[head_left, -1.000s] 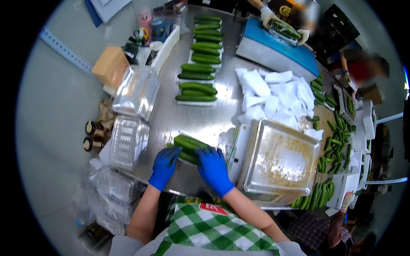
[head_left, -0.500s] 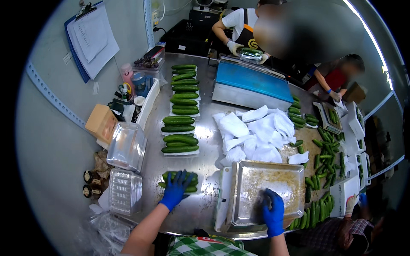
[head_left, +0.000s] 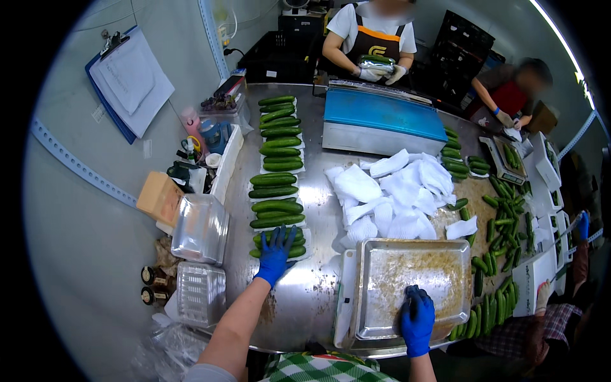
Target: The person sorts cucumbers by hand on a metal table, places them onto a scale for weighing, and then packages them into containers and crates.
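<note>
Surface: stainless steel packing table fills mid frame, grey wall on the left; I read it from the lower edge upward.
Right hand: my right hand, blue-gloved, lies flat at lower centre-right on the floor of the empty metal tray; fingers together and pointing up the frame, clamped on nothing.
Left hand: my left hand, also blue-gloved, sits left of centre with fingers spread apart, pressing on the nearest cucumber pack. I see no closed grip, only contact from above.
Thing vs hand: that pack lies directly under the fingers and palm, its green ends showing to the right of the glove; it is the nearest member of the row.
Done: I judge a good share finished. A row of cucumber packs runs up the frame from my left hand, each on a white foam tray.
Left: I judge plenty remains. Loose cucumbers crowd the right edge, and a heap of white foam trays sits unused just above the metal tray.
Left margin: stacked clear plastic lids, a cardboard box.
Middle distance: blue-topped wrapping machine beyond the foam heap.
Far: a person in an apron at upper centre holds a wrapped pack; another person works at upper right.
Wall: clipboard, upper left.
</note>
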`<state>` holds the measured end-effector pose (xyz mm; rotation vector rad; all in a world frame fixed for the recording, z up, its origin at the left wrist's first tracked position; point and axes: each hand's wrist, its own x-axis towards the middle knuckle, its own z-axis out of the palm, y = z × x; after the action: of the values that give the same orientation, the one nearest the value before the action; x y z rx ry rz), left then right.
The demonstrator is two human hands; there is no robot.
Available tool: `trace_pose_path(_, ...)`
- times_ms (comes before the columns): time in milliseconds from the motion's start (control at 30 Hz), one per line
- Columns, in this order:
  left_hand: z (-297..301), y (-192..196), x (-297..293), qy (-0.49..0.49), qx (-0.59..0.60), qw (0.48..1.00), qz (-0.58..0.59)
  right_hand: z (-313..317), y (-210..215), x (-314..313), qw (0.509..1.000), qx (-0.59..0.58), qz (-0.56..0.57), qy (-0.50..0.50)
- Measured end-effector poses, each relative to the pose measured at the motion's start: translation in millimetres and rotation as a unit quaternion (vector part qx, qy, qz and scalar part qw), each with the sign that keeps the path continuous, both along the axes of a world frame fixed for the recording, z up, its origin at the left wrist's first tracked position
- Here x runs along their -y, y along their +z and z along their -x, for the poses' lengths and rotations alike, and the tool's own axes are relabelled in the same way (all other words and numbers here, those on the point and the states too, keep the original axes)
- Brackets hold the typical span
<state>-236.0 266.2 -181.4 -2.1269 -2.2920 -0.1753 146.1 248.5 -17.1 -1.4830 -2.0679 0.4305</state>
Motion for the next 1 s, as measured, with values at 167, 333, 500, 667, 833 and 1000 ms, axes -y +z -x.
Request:
trace_pose_path(167,1,4,-3,0.001,0.05,0.999,0.007,1,2,0,1.0,0.007,-0.008,-0.014)
trace_pose_path(333,-15,17,32,0.016,0.107,0.993,-0.052,-6,5,-1,1.0,0.0,0.002,0.004)
trace_pose_path(500,-106,-38,115,-0.017,0.173,0.984,0.03,-16,0,1,1.0,0.0,0.011,0.014)
trace_pose_path(667,-150,14,120,-0.004,0.051,0.991,-0.122,-13,16,4,0.998,-0.049,0.003,0.041)
trace_pose_path(833,-146,-25,111,0.028,0.271,0.961,-0.04,-26,17,3,0.992,-0.094,0.015,0.086)
trace_pose_path(1000,-131,-25,110,0.145,0.437,0.843,-0.278,-22,13,10,0.977,-0.145,0.005,0.158)
